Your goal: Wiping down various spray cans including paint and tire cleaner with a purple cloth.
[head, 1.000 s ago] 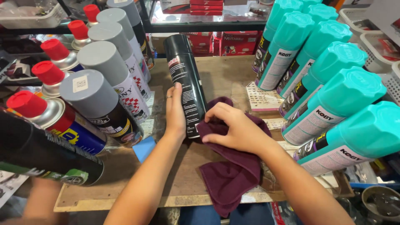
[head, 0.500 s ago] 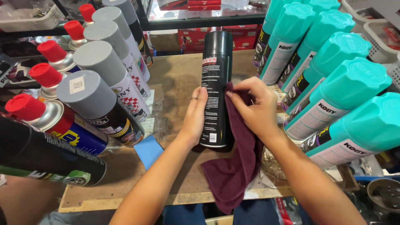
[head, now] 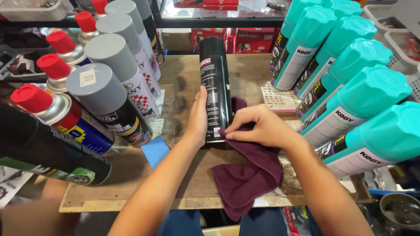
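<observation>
A tall black spray can stands upright on the wooden board in the middle of the view. My left hand wraps its left side near the bottom. My right hand presses a dark maroon cloth against the can's lower right side. The rest of the cloth hangs down over the board's front edge.
Grey-capped and red-capped spray cans crowd the left. A row of teal-capped cans leans in from the right. A blue card lies on the board. Red boxes sit behind.
The can went from tilted to upright on the board. My right hand with the cloth slid from the can's upper side down to its base.
</observation>
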